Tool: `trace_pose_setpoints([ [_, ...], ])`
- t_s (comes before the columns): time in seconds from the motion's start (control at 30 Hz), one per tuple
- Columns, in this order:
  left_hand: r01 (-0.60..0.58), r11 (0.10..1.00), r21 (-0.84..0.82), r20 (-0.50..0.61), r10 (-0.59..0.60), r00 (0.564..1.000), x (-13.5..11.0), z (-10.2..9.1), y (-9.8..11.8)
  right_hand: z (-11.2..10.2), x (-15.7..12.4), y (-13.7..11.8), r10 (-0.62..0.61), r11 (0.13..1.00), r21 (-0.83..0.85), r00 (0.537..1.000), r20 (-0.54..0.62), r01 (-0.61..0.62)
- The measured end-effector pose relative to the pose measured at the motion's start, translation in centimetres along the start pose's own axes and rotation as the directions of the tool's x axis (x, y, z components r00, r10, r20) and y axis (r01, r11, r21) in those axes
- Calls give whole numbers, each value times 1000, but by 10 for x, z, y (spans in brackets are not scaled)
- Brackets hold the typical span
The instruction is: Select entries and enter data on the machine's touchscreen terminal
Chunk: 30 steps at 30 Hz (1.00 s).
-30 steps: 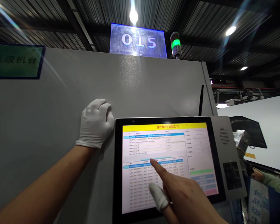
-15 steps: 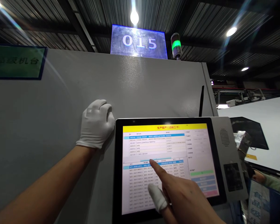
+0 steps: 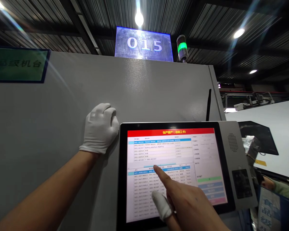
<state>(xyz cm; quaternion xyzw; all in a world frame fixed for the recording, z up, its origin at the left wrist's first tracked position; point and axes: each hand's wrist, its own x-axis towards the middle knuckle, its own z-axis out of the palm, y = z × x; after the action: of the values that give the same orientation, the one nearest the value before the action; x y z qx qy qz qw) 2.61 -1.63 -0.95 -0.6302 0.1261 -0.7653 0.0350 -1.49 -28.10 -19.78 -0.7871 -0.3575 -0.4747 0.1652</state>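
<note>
My left hand [image 3: 100,128], in a white glove, is closed in a fist and rests against the grey panel [image 3: 69,96], just left of the touchscreen terminal [image 3: 170,173]. No object shows in it. My right hand [image 3: 188,199] reaches in from the lower right with the index finger stretched out. Its tip is at the scroll bar [image 3: 168,165] under the upper list on the screen, touching or very close to it. A white finger cot [image 3: 161,205] covers the thumb; the other fingers are mostly hidden. Below the red banner [image 3: 144,132], both lists have a blue highlighted row.
A sign reading 015 [image 3: 144,44] and a signal tower lit green [image 3: 182,48] stand on top of the panel. A black antenna [image 3: 208,105] rises behind the terminal. A person's hand [image 3: 268,183] and a blue box [image 3: 272,208] show at the lower right.
The banner has turned from yellow to red. The upper list has shifted right, uncovering full codes in its first column. My right fingertip has slid slightly left; my left hand stays put.
</note>
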Motion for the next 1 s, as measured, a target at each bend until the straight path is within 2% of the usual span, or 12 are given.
trace_pose_setpoints([
  [0.37,11,1000,13,23,-11,1000,1,-2,2,3,-2,4,5,1000,25,999,36,-6],
  [0.77,-2,1000,23,19,2,1000,2,-1,0,-13,-7,13,54,999,-7,995,80,-53],
  [1.0,-32,999,31,-8,32,999,3,-1,-1,-12,-9,14,28,999,-29,997,78,-26],
])
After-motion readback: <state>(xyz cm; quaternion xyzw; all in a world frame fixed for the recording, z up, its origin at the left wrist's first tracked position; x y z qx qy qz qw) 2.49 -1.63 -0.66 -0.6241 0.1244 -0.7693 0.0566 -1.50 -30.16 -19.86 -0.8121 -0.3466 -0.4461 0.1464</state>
